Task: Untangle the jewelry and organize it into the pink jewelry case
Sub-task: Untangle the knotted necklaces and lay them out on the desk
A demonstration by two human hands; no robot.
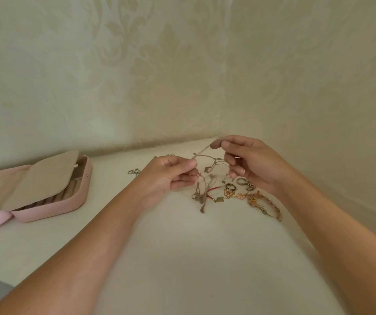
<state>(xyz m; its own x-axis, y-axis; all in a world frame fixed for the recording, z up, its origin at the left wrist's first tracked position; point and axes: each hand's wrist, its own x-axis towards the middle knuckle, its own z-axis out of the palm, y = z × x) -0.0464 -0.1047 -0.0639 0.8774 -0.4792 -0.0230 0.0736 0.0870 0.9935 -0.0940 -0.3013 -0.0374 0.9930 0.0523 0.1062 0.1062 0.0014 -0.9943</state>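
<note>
**Untangling at the far right corner of the desk.** My left hand [171, 176] and my right hand [248, 162] lift a tangle of thin chains [207, 171] above the desk [182, 258]. The left fingers [190, 164] are clamped on the tangle at its near side. The right fingers [215, 145] pinch one strand higher up, toward the far edge, and that strand runs straight between the two grips. Loose ends with small pendants hang below the left hand, and the lowest reach the desk.

Just beside the hanging ends, below my right hand, lies a heap of other jewelry [244, 196]: rings, a red cord bracelet [212, 192] and beaded bracelets. A short silver chain [134, 172] lies apart from it, beyond my left wrist near the far edge.

The pink jewelry case [68, 205] lies open at the left edge, well apart from the heap. A beige flap [41, 180] covers most of its tray, and the ring rolls show beneath the flap.
</note>
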